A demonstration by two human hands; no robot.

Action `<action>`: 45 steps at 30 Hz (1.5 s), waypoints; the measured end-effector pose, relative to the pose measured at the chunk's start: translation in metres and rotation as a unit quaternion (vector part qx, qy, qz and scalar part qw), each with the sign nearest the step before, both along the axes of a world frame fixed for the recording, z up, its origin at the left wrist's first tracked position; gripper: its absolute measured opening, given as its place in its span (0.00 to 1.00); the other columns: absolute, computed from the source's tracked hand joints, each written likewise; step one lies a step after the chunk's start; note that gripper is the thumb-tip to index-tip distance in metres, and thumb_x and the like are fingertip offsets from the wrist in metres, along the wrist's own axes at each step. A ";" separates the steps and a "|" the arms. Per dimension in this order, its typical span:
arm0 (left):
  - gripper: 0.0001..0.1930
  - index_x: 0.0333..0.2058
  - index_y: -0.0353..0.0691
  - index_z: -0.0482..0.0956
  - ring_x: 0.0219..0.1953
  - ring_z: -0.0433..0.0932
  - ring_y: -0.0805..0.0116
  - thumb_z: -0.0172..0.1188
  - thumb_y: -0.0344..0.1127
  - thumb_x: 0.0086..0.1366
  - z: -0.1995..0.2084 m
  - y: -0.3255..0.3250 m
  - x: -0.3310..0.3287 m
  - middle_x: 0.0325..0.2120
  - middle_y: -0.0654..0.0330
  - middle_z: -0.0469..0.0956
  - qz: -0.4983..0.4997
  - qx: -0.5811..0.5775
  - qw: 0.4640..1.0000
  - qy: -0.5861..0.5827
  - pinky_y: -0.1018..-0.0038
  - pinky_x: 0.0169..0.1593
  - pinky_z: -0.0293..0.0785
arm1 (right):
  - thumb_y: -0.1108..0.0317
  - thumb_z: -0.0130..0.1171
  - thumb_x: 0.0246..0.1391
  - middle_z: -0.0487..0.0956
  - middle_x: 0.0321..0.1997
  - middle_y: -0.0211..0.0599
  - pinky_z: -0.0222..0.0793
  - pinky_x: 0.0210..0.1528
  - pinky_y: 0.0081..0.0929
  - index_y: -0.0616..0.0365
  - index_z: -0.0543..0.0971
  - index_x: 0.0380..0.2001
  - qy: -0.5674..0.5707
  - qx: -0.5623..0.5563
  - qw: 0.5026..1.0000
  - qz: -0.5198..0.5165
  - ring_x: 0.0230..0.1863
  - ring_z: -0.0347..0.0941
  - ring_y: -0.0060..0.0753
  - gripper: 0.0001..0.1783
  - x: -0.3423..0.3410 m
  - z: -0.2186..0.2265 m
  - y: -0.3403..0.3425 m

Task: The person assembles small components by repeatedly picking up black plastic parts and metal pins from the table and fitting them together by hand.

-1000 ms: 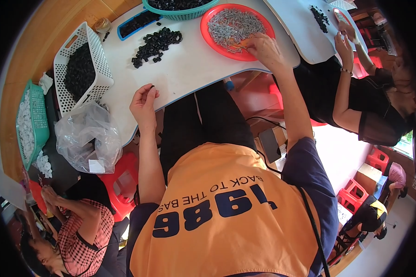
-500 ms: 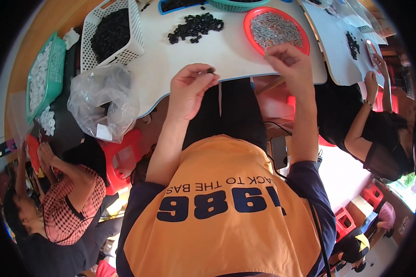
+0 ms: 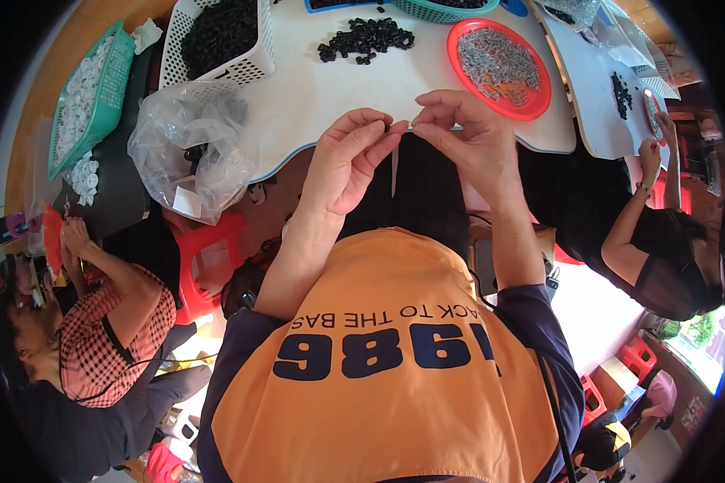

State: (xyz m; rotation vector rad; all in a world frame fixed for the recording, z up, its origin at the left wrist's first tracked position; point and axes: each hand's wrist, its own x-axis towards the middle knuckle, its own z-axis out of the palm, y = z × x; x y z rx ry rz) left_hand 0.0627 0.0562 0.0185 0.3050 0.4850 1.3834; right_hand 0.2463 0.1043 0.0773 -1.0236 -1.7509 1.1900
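My left hand (image 3: 338, 165) pinches a small black plastic piece (image 3: 387, 126) between thumb and fingertips, just off the table's near edge. Close beside it, on the right, the fingertips of my right hand (image 3: 475, 145) are pressed together on a tiny metal pin (image 3: 413, 124). The two pieces are nearly tip to tip, with a slight gap. Beyond my right hand is a round red tray (image 3: 533, 111) holding many silvery metal pins (image 3: 495, 60). A loose heap of small black pieces (image 3: 366, 40) lies on the white table (image 3: 306, 92) ahead of my left hand.
A white perforated basket (image 3: 264, 40) full of black pieces stands far left, with a clear plastic bag (image 3: 187, 161) before it. Further left is a green basket (image 3: 114, 92) of white parts. Co-workers sit on both sides; a red stool (image 3: 205, 262) is at left.
My right hand has come left from the red tray to my left hand, now with a tiny pin in its fingertips. My left hand still holds the black piece. The view has shifted slightly.
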 end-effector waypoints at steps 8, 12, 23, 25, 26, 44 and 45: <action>0.08 0.43 0.35 0.79 0.39 0.81 0.70 0.58 0.25 0.66 -0.012 -0.009 0.000 0.37 0.56 0.82 -0.030 -0.044 0.997 -0.055 0.75 0.43 0.80 | 0.71 0.66 0.50 0.83 0.31 0.30 0.73 0.36 0.24 0.52 0.79 0.49 -0.135 0.093 0.986 0.012 0.30 0.76 0.25 0.20 -0.011 0.007 -0.014; 0.07 0.42 0.35 0.80 0.37 0.81 0.70 0.59 0.25 0.65 -0.012 -0.012 -0.001 0.37 0.56 0.82 -0.018 -0.037 0.998 -0.045 0.75 0.42 0.80 | 0.70 0.66 0.51 0.83 0.32 0.30 0.73 0.35 0.26 0.52 0.78 0.49 -0.148 0.104 0.983 0.027 0.29 0.75 0.27 0.20 -0.013 0.007 -0.014; 0.08 0.43 0.34 0.80 0.35 0.80 0.72 0.59 0.26 0.66 -0.034 -0.014 -0.006 0.34 0.58 0.82 -0.050 -0.058 0.997 -0.034 0.76 0.41 0.78 | 0.74 0.69 0.47 0.77 0.25 0.22 0.65 0.29 0.14 0.56 0.80 0.48 -0.167 0.009 0.983 0.079 0.24 0.66 0.13 0.22 -0.020 -0.007 -0.002; 0.08 0.43 0.35 0.80 0.34 0.80 0.72 0.59 0.28 0.66 -0.040 -0.014 -0.010 0.34 0.59 0.82 -0.094 -0.063 0.989 -0.097 0.77 0.40 0.78 | 0.72 0.68 0.48 0.75 0.26 0.22 0.65 0.32 0.13 0.57 0.81 0.48 -0.145 -0.083 0.979 0.118 0.26 0.66 0.12 0.21 -0.020 -0.013 0.006; 0.08 0.43 0.36 0.80 0.34 0.79 0.73 0.59 0.29 0.67 -0.044 -0.013 -0.011 0.34 0.59 0.82 -0.118 -0.057 0.982 -0.138 0.78 0.40 0.77 | 0.71 0.68 0.49 0.74 0.26 0.22 0.65 0.33 0.13 0.58 0.81 0.47 -0.115 -0.121 0.975 0.146 0.27 0.66 0.11 0.20 -0.020 -0.017 0.011; 0.04 0.36 0.39 0.80 0.35 0.76 0.71 0.60 0.33 0.67 -0.061 -0.015 -0.036 0.36 0.60 0.82 -0.032 -0.166 0.957 -0.235 0.78 0.36 0.76 | 0.77 0.56 0.53 0.77 0.46 0.36 0.69 0.49 0.37 0.52 0.82 0.45 -0.275 0.409 0.869 0.037 0.47 0.73 0.44 0.16 -0.100 -0.137 0.165; 0.04 0.36 0.39 0.80 0.34 0.77 0.70 0.61 0.32 0.66 -0.061 -0.016 -0.038 0.35 0.59 0.82 -0.024 -0.166 0.958 -0.231 0.78 0.36 0.77 | 0.78 0.55 0.53 0.78 0.46 0.36 0.69 0.50 0.37 0.52 0.82 0.45 -0.281 0.386 0.877 0.048 0.48 0.73 0.44 0.16 -0.099 -0.139 0.166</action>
